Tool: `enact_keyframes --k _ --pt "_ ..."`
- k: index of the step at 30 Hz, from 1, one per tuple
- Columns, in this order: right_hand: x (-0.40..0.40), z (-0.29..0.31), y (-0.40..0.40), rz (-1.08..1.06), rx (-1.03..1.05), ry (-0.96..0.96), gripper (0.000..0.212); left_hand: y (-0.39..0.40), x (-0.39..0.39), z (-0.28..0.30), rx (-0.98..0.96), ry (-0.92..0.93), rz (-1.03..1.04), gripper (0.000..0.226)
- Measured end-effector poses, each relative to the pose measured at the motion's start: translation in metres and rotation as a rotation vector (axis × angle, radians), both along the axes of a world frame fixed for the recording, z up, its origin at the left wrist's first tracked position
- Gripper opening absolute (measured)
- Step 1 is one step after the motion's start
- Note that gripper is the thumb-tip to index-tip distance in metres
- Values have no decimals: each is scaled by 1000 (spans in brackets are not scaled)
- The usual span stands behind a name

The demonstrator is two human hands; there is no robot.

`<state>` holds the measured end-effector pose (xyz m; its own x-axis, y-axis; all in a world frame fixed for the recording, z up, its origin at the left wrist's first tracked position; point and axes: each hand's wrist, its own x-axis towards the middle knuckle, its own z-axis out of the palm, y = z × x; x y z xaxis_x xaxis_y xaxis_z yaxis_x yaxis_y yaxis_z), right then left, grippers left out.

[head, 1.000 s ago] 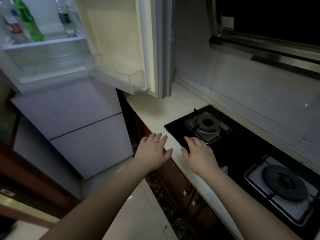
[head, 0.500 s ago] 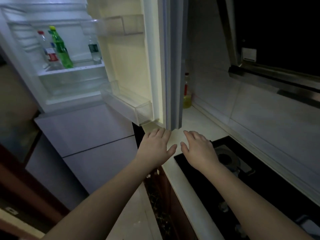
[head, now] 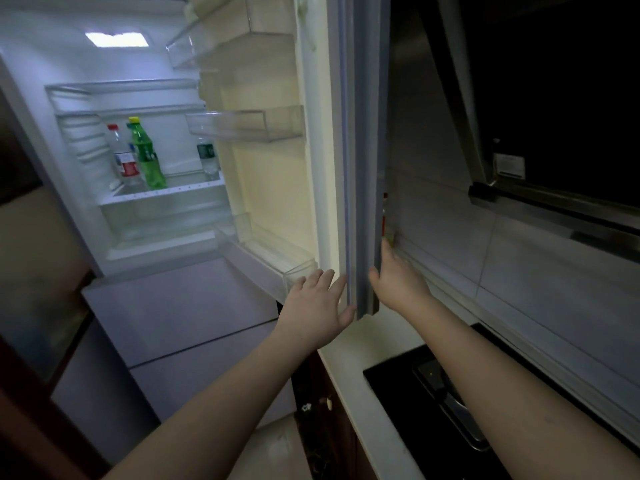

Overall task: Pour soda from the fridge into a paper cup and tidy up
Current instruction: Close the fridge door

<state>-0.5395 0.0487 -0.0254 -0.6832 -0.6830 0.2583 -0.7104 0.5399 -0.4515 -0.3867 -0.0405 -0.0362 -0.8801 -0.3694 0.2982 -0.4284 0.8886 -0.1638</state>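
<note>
The green soda bottle stands upright on a shelf inside the open fridge, just beside a clear bottle with a red label; another clear bottle stands to the right, partly behind the door bin. No hand is near them. The left hand lies flat with straight fingers against the inner side of the door, and the right hand presses, fingers straight, on the outer side. I see no paper cup. In my judgement, if the door closes now, the soda is shut inside; the left fingers near the door edge could be pinched.
</note>
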Motion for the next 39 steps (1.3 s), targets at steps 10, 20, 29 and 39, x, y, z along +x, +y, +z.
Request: enact_keyframes --k 10,20,29,39 --pt "-4 0 -14 18 -131 -162 66 -4 6 9 3 48 -6 80" --pt "28 -22 -11 231 -242 -108 61 5 27 12 113 197 -33 69" --pt "83 -33 -27 596 -266 -115 60 1 63 -6 168 341 139 77" --pt "152 -36 -75 883 -225 -336 56 -37 138 -13 196 446 335 71"
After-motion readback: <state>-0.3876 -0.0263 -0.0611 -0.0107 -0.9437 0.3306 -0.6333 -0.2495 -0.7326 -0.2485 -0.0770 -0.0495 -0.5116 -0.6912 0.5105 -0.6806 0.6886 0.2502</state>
